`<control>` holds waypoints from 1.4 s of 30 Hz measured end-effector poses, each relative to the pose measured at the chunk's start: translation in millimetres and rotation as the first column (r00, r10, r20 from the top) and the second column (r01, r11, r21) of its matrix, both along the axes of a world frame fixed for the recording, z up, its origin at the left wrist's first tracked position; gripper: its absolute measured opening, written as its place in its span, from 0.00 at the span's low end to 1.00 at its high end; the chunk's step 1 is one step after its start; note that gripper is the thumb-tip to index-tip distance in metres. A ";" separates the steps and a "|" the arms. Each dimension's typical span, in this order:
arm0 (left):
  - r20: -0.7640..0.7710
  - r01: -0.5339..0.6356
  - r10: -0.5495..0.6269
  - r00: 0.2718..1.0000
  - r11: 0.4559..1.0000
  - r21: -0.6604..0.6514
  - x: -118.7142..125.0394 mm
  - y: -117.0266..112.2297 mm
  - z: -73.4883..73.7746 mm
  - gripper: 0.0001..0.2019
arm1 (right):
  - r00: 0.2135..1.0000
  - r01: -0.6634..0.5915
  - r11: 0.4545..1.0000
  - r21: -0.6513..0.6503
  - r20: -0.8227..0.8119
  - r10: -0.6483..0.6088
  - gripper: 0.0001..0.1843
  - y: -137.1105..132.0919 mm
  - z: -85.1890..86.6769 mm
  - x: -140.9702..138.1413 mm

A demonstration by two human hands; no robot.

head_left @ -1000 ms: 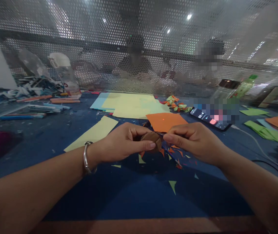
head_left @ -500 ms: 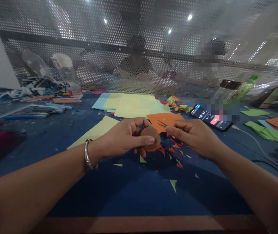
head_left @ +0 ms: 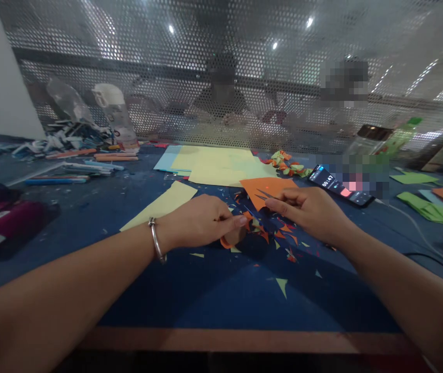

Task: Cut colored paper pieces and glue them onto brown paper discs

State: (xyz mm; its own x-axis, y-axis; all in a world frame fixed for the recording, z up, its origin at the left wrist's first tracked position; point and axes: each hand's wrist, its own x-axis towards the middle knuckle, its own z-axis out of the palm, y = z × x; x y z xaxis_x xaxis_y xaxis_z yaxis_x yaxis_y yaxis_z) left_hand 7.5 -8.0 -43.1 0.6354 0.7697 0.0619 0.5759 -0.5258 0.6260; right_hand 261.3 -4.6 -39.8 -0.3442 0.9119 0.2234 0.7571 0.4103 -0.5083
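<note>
My left hand [head_left: 209, 220], with a silver bangle at the wrist, is closed with the thumb stretched along a round brown disc [head_left: 237, 236]. The disc is blurred and hangs low under the thumb; a curved orange paper edge [head_left: 227, 243] shows beside it. The fingers behind are hidden. To the right, my right hand [head_left: 303, 207] pinches a pair of dark, thin-pointed tweezers [head_left: 262, 194]. Their tips stand apart and point left, over an orange paper sheet [head_left: 279, 185]. Small orange and green paper scraps [head_left: 279, 233] lie between and below the hands.
Yellow and blue sheets [head_left: 217, 165] lie at the back, near a pile of paper flowers [head_left: 285, 163]. A phone [head_left: 340, 185] with a cable rests at right. Pens [head_left: 89, 168], a bottle [head_left: 115, 111] and a purple power strip [head_left: 4, 220] are at left. A perforated screen [head_left: 159, 93] stands behind.
The view has shifted a little left. My left hand has turned over so that its back shows more, and the disc has dropped lower under the thumb. The tweezers stay in my right hand.
</note>
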 end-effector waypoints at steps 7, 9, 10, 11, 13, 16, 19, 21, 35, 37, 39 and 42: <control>0.055 0.013 -0.015 0.998 0.999 0.030 -4.5 3.4 4.6 0.25 | 0.995 -0.038 0.997 -0.071 0.086 0.044 0.33 1.5 -2.4 -2.2; 0.017 0.030 -0.030 0.999 1.000 0.001 -6.1 4.7 4.4 0.27 | 0.992 -0.054 0.995 -0.087 0.107 0.063 0.32 0.3 -3.1 -3.6; -0.016 0.033 -0.033 0.999 0.999 -0.022 -7.2 4.9 4.7 0.28 | 0.990 -0.061 0.993 -0.103 0.119 0.073 0.32 -0.7 -3.1 -4.5; -0.057 0.035 -0.038 0.998 0.998 -0.051 -8.3 4.8 5.6 0.28 | 0.987 -0.071 0.989 -0.131 0.134 0.088 0.31 -2.0 -2.8 -5.4; -0.150 0.047 -0.064 0.987 0.993 -0.111 -11.3 3.6 9.5 0.30 | 0.978 -0.088 0.978 -0.190 0.170 0.121 0.30 -5.2 -1.3 -7.5; -0.218 0.075 -0.110 0.970 0.984 -0.163 -17.9 0.8 19.5 0.32 | 0.959 -0.099 0.972 -0.212 0.242 0.150 0.28 -11.0 2.5 -11.3; -0.219 0.104 -0.152 0.964 0.971 -0.215 -26.0 -0.6 27.4 0.30 | 0.925 -0.123 0.974 -0.193 0.333 0.183 0.25 -16.9 5.6 -15.4; -0.246 0.133 -0.194 0.950 0.961 -0.243 -30.6 0.3 28.8 0.28 | 0.895 -0.141 0.970 -0.196 0.395 0.210 0.23 -20.4 6.4 -18.2; -0.541 0.016 -0.031 0.841 0.999 -0.033 -37.1 4.7 27.6 0.26 | 0.835 -0.141 0.986 -0.092 0.523 0.169 0.16 -48.6 -0.1 -10.3; -0.552 0.040 -0.081 0.830 0.996 -0.085 -35.7 3.7 26.8 0.26 | 0.850 -0.136 0.991 0.006 0.515 0.113 0.17 -48.6 -2.6 -0.7; -0.560 0.051 -0.097 0.822 0.994 -0.097 -34.1 2.5 26.1 0.25 | 0.851 -0.104 0.980 0.169 0.526 0.000 0.18 -45.2 -6.0 9.8; -0.574 0.057 -0.074 0.815 0.997 -0.047 -32.9 1.7 25.1 0.23 | 0.771 -0.054 0.926 0.374 0.605 -0.199 0.17 -36.0 -11.7 21.8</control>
